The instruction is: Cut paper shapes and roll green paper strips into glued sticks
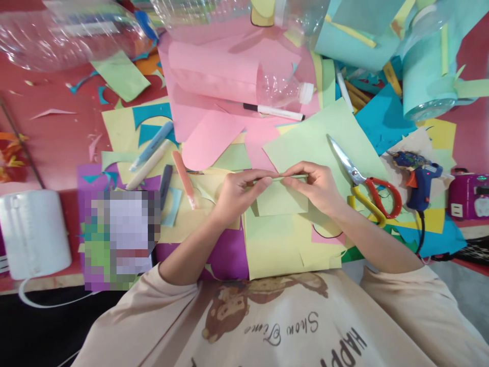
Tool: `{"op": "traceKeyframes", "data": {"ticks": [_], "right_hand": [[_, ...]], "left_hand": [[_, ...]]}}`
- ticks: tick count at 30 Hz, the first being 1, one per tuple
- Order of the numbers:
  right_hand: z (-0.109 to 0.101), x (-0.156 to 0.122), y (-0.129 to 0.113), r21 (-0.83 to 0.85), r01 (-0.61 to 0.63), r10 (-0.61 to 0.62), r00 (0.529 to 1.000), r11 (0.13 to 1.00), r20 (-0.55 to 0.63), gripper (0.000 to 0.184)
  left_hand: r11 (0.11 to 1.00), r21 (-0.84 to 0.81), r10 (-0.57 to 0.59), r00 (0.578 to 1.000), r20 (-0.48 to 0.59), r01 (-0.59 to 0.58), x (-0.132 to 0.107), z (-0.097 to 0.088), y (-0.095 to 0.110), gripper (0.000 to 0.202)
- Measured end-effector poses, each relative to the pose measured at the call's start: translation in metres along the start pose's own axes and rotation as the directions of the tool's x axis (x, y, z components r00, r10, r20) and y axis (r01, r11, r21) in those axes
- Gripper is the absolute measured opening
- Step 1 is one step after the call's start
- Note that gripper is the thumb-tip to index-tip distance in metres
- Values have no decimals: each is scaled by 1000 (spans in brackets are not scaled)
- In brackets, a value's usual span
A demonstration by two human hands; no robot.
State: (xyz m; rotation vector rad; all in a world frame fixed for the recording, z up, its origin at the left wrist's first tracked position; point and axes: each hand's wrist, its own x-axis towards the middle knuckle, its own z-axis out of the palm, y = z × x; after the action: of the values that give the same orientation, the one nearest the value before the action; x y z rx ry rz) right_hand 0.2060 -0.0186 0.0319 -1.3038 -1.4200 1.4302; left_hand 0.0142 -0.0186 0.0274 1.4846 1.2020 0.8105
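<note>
A piece of pale green paper point(282, 198) is held between both hands over the yellow sheets, its far edge rolled or folded into a narrow strip. My left hand point(242, 191) pinches that edge between thumb and fingers from the left. From the right, my right hand point(315, 186) grips the same edge, thumb tip close to the left one. Just right of my right hand lie scissors point(359, 178) with red and yellow handles, blades on a larger light green sheet point(317, 132). An orange marker point(183, 176) rests left of my left hand.
A clear bottle wrapped in pink paper point(217, 74) lies beyond the hands, a black-and-white marker point(275, 111) beside it. At right are a blue glue gun point(422, 186) and a bottle in aqua paper point(430, 76). Yellow sheets point(282, 244) lie near my body; paper scraps cover the red table.
</note>
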Motion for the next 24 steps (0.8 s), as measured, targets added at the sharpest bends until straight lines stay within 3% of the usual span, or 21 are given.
{"op": "traceKeyframes", "data": {"ticks": [11,17,24], "right_hand": [[0,1,4,55,44,-46,998,998,38,15],[-1,1,-2,72,-83,79,995,994,61,20],[-1,1,1,59,-143,145,989,988,-22,26]], "left_hand": [[999,31,23,996,-83,-21,-1,2,1,14],[997,66,52,989,-138,-43,-1,2,1,14],[996,3,87,980,-178,-88,-3,6,-3,11]]}}
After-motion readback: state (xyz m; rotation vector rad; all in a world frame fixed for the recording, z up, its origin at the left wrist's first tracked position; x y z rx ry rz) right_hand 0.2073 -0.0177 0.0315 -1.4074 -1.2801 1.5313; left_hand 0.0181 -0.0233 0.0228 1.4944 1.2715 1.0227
